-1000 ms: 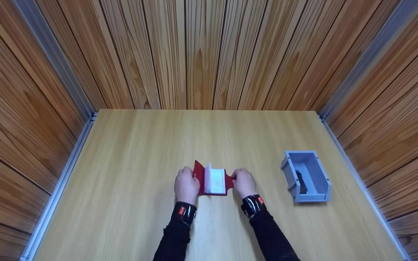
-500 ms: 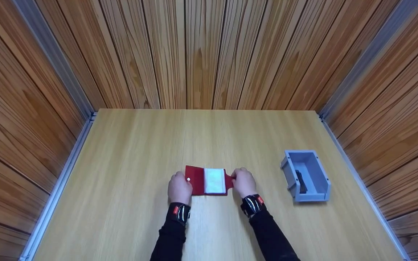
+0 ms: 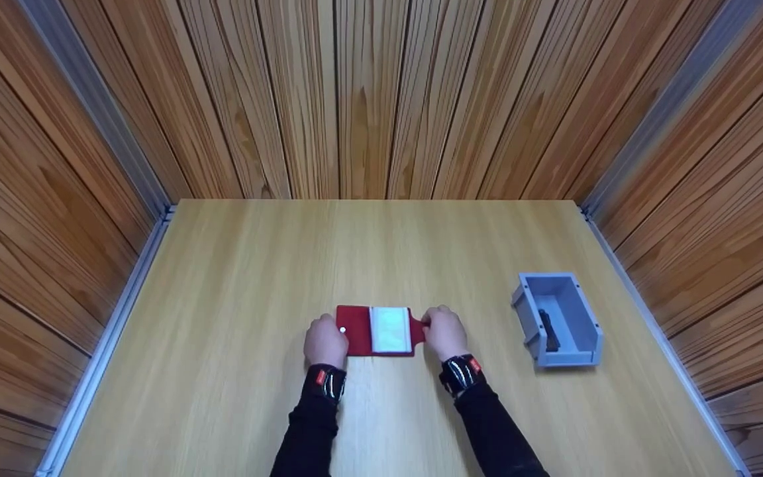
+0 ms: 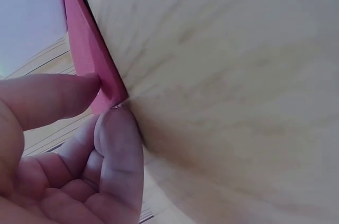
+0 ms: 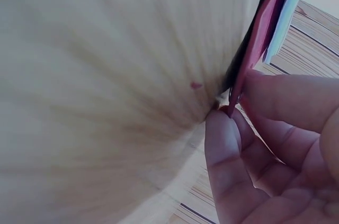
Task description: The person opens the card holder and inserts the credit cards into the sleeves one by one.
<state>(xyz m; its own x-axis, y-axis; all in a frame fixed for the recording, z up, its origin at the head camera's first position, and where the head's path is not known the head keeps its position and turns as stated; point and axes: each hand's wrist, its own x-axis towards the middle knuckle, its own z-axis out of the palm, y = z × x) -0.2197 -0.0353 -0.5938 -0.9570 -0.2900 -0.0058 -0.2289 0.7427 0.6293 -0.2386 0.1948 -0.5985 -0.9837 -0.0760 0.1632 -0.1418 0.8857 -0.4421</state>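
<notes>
A red card holder (image 3: 358,339) lies spread open on the table, its whitish clear sleeves (image 3: 391,330) flat on the right half. A white snap button (image 3: 342,330) shows near its left edge. My left hand (image 3: 326,341) pinches that left edge; in the left wrist view the thumb presses the red cover (image 4: 87,44), with the curled index finger at its corner. On the other side, my right hand (image 3: 446,333) pinches the narrow closing strap (image 3: 418,330) between thumb and finger, as the strap (image 5: 253,49) in the right wrist view confirms.
To the right stands a grey-blue plastic bin (image 3: 590,318) with a dark, narrow object (image 3: 549,331) inside, its kind unclear. Wood-panelled walls (image 3: 361,99) and metal rails (image 3: 106,344) border the wooden table (image 3: 255,258).
The left hand has moved left, drawing the red cover down flat. A sleeve that stood upright now lies flat with the others out of sight. The right hand has stayed on the strap.
</notes>
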